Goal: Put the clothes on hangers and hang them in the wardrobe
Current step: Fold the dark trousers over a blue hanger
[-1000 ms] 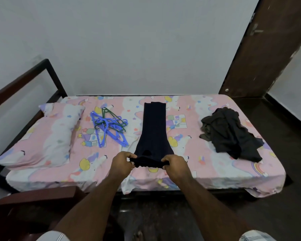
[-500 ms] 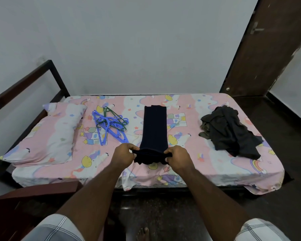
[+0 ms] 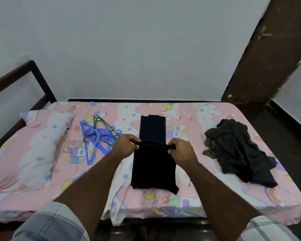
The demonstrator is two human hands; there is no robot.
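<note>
Pillow (image 3: 33, 146) at left; beside it a tangle of hangers (image 3: 98, 136) (blue and green). Mid-bed, left hand (image 3: 124, 146) and right hand (image 3: 180, 150) each pinch the dark trousers (image 3: 153, 167) — raised at the fold. Clothes heap (image 3: 236, 150) at right.

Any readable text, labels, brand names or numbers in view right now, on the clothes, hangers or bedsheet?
None can be read.
Dark garment: no tag or print shows.
Hangers: no markings visible.
Bedsheet: cartoon pictures only, no letters.
Clothes pile: no label visible.
</note>
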